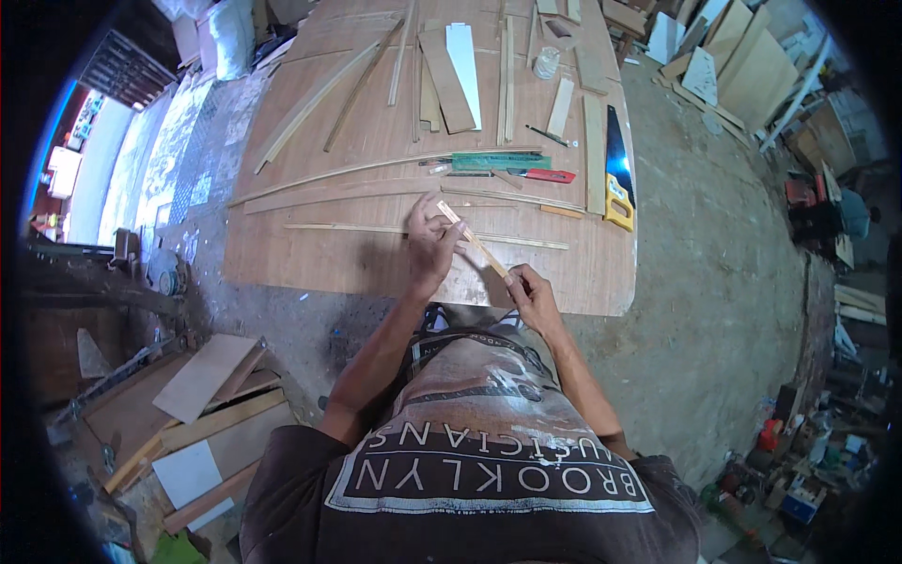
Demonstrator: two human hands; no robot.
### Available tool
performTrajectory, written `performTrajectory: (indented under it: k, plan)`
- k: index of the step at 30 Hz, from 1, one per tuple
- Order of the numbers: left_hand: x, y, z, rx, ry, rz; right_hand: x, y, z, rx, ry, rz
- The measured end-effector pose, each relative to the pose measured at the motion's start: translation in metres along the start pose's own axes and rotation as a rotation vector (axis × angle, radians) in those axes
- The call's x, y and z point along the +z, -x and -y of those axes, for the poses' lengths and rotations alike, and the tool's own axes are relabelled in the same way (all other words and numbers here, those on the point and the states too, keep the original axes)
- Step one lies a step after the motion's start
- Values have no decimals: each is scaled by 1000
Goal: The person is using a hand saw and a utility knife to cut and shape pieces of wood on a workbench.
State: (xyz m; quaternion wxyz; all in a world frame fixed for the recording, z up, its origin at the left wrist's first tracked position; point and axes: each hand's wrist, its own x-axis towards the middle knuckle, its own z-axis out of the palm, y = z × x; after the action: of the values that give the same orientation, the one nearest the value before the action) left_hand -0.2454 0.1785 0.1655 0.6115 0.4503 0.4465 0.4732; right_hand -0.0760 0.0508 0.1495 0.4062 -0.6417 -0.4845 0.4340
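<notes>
Both hands are working over the near edge of a large brown plywood sheet (376,141) lying flat on the dusty ground. Left hand (430,246) is resting on the board with its fingers curled and pinched around the far end of a short, thin, pale wooden strip (473,241), while the right hand (532,294) is closing its thumb and fingers on the strip's near end, so the strip is running diagonally between the two hands, just above the sheet's surface. Beneath it, a long slender wooden batten (357,227) is lying across the sheet from left to right, and a second, longer curved batten (329,176) is lying farther up. Beyond the hands, a green flat ruler-like bar (496,161) is sitting just beside a red-handled tool (548,175), and a handsaw with a yellow handle and dark blade (616,174) is lying along the sheet's right edge. More pale wooden offcuts and slats (451,66) are scattered over the far part of the sheet. Loose plywood panels (202,404) are lying stacked on the ground at the person's left, well apart from the hands.
</notes>
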Motion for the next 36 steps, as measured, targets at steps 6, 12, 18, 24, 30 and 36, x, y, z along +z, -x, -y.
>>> performTrajectory:
  k: [6, 12, 18, 24, 30, 36]
  plan:
    - [-12, -13, 16, -25, 79, 82, 4, 23, 18, 10, -49, -86]
    - [-5, -22, 13, 37, 104, -14, -14, 26, 6, 104, 97, -79]
    - [14, -33, 27, -44, 205, -176, -27, 17, 13, -93, 336, -281]
    - [48, -40, 6, -142, 264, -129, -51, 17, 12, -157, 139, -329]
    - [81, -44, -11, -181, 279, -57, -75, 13, 9, 29, -91, -240]
    - [114, -36, -19, -324, 408, 170, -87, 7, 17, 66, -170, -132]
